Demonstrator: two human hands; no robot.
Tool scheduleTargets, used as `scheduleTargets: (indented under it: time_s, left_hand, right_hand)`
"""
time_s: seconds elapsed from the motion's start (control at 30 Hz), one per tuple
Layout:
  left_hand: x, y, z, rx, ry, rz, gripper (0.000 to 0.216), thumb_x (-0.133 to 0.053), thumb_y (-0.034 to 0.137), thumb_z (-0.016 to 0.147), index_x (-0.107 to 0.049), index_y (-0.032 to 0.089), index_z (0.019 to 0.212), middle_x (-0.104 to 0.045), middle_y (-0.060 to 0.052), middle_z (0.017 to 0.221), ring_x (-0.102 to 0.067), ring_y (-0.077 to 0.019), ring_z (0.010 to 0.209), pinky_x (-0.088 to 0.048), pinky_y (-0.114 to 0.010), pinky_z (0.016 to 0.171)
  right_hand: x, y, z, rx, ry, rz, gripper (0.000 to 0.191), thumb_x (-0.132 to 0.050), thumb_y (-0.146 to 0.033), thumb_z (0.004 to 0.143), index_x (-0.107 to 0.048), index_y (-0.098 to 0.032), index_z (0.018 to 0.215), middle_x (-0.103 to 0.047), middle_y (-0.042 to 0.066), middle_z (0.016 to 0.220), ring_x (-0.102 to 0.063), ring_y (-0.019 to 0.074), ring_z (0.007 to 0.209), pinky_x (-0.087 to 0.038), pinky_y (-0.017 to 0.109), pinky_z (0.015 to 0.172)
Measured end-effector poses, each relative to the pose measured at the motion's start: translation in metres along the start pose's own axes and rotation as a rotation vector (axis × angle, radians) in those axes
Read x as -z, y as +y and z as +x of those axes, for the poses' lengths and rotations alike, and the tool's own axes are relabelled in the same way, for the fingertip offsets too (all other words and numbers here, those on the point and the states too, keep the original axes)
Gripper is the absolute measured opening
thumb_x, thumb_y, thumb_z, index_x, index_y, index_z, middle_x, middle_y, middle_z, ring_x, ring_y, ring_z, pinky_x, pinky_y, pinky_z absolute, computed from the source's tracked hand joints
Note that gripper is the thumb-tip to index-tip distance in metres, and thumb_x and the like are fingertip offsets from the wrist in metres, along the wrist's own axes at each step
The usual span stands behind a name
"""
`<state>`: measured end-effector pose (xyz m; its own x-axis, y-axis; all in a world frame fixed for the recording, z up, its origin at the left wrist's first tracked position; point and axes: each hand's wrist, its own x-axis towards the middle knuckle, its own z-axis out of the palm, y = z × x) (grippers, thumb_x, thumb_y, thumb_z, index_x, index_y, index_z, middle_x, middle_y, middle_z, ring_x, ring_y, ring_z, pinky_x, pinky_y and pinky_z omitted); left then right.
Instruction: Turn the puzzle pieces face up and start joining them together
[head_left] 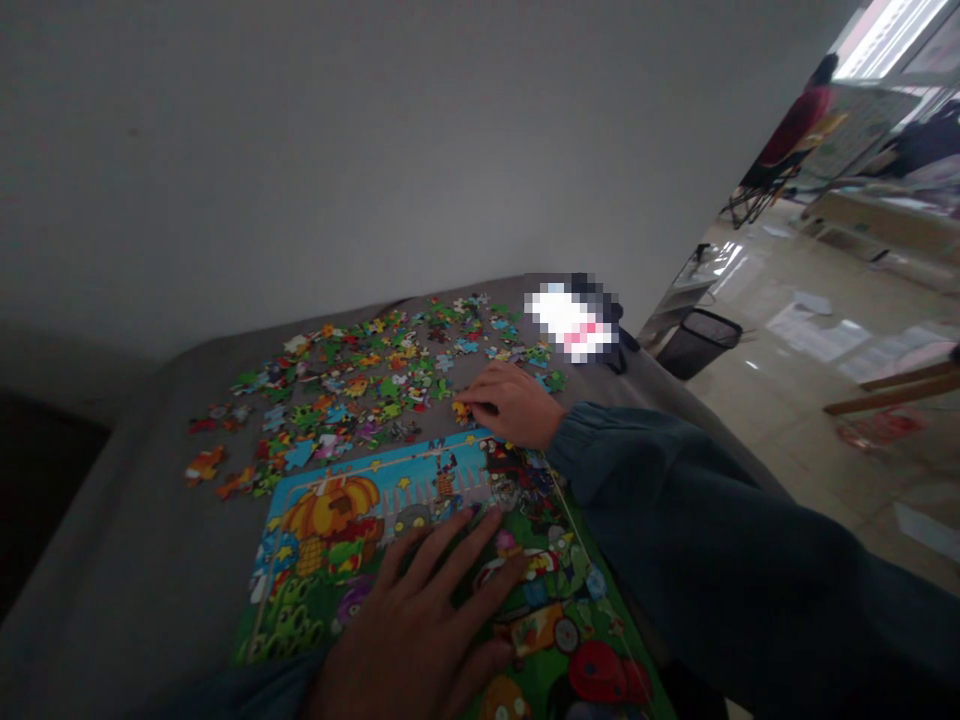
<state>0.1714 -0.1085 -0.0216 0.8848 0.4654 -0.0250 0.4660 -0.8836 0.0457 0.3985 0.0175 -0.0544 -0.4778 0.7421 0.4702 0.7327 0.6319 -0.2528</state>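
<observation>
My left hand (420,620) lies flat with fingers stretched out on a colourful cartoon jigsaw board (375,470), which shows a pumpkin, a fence and green ground. Beyond the board's top edge, my right hand (514,402) has its fingers pinched on a small orange puzzle piece (460,409). Many loose puzzle pieces (390,385) in green, blue, orange and purple are spread behind the board. A few orange ones (206,465) sit apart at the left. Part of the board is hidden under my left hand and wrist.
A grey cloth (172,540) covers the table, which stands against a pale wall (375,150). A pixelated white object (570,320) is at the back right corner. Past the table's right side are a dark mesh bin (697,340) and papers (817,335) on the tiled floor.
</observation>
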Motion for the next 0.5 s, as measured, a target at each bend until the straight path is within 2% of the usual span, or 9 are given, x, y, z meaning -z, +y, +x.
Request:
scheduleTargets:
  time_s: [0.2, 0.5]
  left_hand:
    - [-0.0051, -0.0007, 0.0031, -0.020, -0.010, 0.015, 0.060, -0.045, 0.053, 0.093, -0.027, 0.035, 0.148, -0.035, 0.002, 0.152, -0.046, -0.0291, 0.130, -0.048, -0.050, 0.095]
    - [-0.0098, 0.0029, 0.0016, -0.025, 0.096, 0.057, 0.062, -0.051, 0.052, 0.091, -0.032, 0.032, 0.147, -0.040, 0.002, 0.150, -0.047, -0.0266, 0.129, -0.046, -0.044, 0.095]
  right_hand:
    - [-0.0007, 0.0012, 0.0006, 0.021, 0.000, 0.009, 0.025, -0.054, -0.011, 0.087, -0.073, -0.017, 0.102, -0.070, 0.006, 0.090, -0.055, 0.0181, 0.088, -0.042, 0.035, 0.087]
    - [0.0001, 0.0000, 0.0002, -0.007, -0.015, -0.004, 0.025, -0.055, -0.012, 0.086, -0.073, -0.019, 0.102, -0.070, 0.005, 0.091, -0.055, 0.0183, 0.090, -0.043, 0.035, 0.087]
